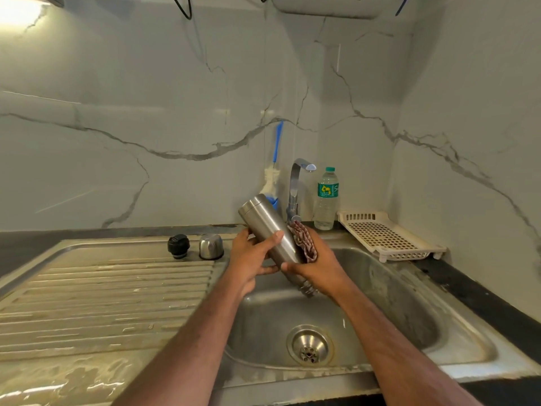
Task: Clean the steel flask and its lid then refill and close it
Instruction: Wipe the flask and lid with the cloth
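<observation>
You have the steel flask [268,230] held over the sink [380,291], tilted so its long axis runs from the closed base, up and away to your left near the tap [297,183], down to the open mouth, which points toward you and into the basin. Your left hand [251,259] is curled round the middle of the body, thumb across the front, and carries the weight. Your right hand [316,265] is wrapped round the lower end with a patterned cloth [304,244] pressed between palm and steel, so it is the hand nearer the mouth. Because the axis slopes down to your right, any wiping stroke should probably travel along that slope while the left hand steadies or turns the flask. The black stopper [178,246] and the steel cap [211,246] stand side by side on the drainboard [102,288], well to the left and closer to your left hand. A bottle brush [273,171] and a plastic water bottle [326,197] stand by the wall on the counter [474,291], with a drying tray [386,235] beside them.
</observation>
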A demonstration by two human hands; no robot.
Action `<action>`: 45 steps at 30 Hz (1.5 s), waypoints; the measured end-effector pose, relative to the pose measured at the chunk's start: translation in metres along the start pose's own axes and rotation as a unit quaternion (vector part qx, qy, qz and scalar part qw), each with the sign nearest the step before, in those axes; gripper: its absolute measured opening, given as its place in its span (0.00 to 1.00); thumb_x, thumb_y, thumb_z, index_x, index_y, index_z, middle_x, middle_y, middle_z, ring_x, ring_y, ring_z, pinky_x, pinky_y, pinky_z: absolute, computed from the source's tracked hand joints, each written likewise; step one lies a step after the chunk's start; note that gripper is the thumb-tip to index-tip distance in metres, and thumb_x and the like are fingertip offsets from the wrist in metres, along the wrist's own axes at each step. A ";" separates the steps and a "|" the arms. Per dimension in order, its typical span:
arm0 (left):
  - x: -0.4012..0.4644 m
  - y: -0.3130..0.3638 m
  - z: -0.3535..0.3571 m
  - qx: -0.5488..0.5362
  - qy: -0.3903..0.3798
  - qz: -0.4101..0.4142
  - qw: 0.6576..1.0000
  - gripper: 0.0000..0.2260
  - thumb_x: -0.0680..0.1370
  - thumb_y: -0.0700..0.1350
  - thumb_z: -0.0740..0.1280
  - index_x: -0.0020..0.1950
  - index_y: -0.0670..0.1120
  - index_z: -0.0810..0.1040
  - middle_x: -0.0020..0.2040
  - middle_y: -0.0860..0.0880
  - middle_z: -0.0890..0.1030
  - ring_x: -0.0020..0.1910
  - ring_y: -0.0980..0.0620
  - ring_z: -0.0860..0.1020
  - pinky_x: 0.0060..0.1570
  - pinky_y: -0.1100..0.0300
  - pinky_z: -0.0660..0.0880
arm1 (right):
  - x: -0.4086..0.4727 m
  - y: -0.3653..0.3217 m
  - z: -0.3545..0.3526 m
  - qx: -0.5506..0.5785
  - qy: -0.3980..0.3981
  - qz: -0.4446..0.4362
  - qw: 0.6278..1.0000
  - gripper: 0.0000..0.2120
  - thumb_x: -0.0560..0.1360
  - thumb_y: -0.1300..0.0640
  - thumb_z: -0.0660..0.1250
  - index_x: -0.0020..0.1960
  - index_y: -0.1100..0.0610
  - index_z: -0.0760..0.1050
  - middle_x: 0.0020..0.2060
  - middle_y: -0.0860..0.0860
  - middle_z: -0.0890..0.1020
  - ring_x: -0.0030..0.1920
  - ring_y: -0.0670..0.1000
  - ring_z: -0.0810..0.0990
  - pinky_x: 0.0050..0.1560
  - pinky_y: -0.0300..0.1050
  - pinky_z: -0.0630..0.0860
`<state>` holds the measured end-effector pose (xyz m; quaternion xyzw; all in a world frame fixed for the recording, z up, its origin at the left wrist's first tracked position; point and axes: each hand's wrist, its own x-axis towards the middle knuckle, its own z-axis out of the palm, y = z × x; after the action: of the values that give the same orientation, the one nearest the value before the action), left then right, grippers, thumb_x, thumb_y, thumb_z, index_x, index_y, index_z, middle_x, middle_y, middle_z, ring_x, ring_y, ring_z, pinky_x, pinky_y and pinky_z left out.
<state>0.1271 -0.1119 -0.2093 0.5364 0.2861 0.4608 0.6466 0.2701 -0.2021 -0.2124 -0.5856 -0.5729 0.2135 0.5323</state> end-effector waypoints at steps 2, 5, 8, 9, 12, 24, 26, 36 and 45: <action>-0.002 -0.002 -0.002 0.024 -0.031 -0.003 0.999 0.29 0.72 0.44 0.79 0.69 0.51 0.72 0.60 0.47 0.83 0.55 0.46 0.84 0.47 0.40 0.83 | 0.000 -0.005 0.001 0.096 -0.008 -0.007 0.995 0.34 0.75 0.57 0.75 0.76 0.44 0.66 0.64 0.43 0.78 0.62 0.45 0.79 0.59 0.43 0.80; -0.008 -0.010 0.003 0.082 -0.082 -0.004 0.993 0.32 0.71 0.40 0.79 0.71 0.53 0.70 0.64 0.50 0.80 0.58 0.46 0.82 0.48 0.42 0.83 | 0.006 -0.013 0.007 0.178 0.055 -0.009 0.982 0.23 0.81 0.51 0.66 0.76 0.46 0.69 0.67 0.47 0.79 0.65 0.46 0.78 0.66 0.50 0.77; -0.009 -0.016 0.011 0.130 -0.114 0.026 0.985 0.36 0.71 0.39 0.79 0.74 0.55 0.67 0.66 0.50 0.77 0.61 0.47 0.80 0.51 0.44 0.83 | 0.011 -0.015 0.004 0.206 0.110 0.007 0.972 0.17 0.84 0.49 0.60 0.71 0.44 0.73 0.62 0.45 0.82 0.63 0.44 0.80 0.66 0.48 0.76; -0.008 -0.016 0.012 0.128 -0.116 0.035 0.984 0.35 0.71 0.39 0.78 0.74 0.55 0.67 0.66 0.50 0.77 0.61 0.47 0.80 0.51 0.45 0.83 | 0.010 -0.015 0.001 0.215 0.104 0.027 0.971 0.14 0.84 0.48 0.59 0.68 0.43 0.75 0.60 0.44 0.83 0.60 0.43 0.81 0.65 0.47 0.76; -0.009 -0.013 0.012 0.077 -0.112 0.050 0.989 0.29 0.73 0.37 0.76 0.68 0.59 0.71 0.64 0.50 0.80 0.58 0.48 0.82 0.49 0.45 0.83 | 0.006 -0.011 -0.008 0.177 0.055 0.103 0.977 0.14 0.85 0.46 0.57 0.65 0.43 0.79 0.56 0.46 0.85 0.56 0.48 0.84 0.58 0.47 0.78; 0.001 -0.004 -0.008 -0.103 -0.110 0.015 0.988 0.30 0.69 0.40 0.74 0.71 0.45 0.72 0.63 0.41 0.80 0.63 0.39 0.80 0.49 0.34 0.80 | -0.002 0.004 -0.027 0.256 -0.024 0.253 0.933 0.19 0.83 0.46 0.62 0.64 0.59 0.77 0.53 0.62 0.85 0.57 0.64 0.84 0.64 0.65 0.77; 0.003 -0.002 -0.010 -0.134 -0.100 0.015 0.986 0.30 0.69 0.40 0.75 0.71 0.44 0.72 0.65 0.39 0.79 0.63 0.39 0.80 0.46 0.38 0.81 | -0.003 0.004 -0.028 0.282 -0.047 0.240 0.928 0.23 0.80 0.43 0.66 0.66 0.58 0.76 0.57 0.63 0.84 0.60 0.66 0.82 0.66 0.65 0.75; 0.002 0.007 -0.010 -0.250 -0.027 0.023 0.968 0.29 0.72 0.40 0.72 0.73 0.44 0.71 0.66 0.41 0.80 0.64 0.41 0.80 0.47 0.36 0.82 | 0.001 -0.002 -0.017 0.310 0.025 0.071 0.948 0.31 0.65 0.60 0.80 0.67 0.52 0.79 0.60 0.56 0.83 0.58 0.59 0.84 0.47 0.52 0.84; -0.002 0.015 0.000 -0.199 0.009 0.047 0.979 0.39 0.67 0.37 0.77 0.74 0.52 0.66 0.63 0.45 0.81 0.62 0.41 0.81 0.48 0.39 0.82 | -0.006 -0.010 -0.011 0.405 0.008 0.175 0.897 0.26 0.69 0.56 0.79 0.64 0.62 0.76 0.56 0.67 0.83 0.55 0.67 0.84 0.40 0.52 0.85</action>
<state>0.1217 -0.1134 -0.1957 0.4060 0.1686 0.5432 0.7154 0.2740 -0.2138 -0.2020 -0.4115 -0.3210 0.5118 0.6824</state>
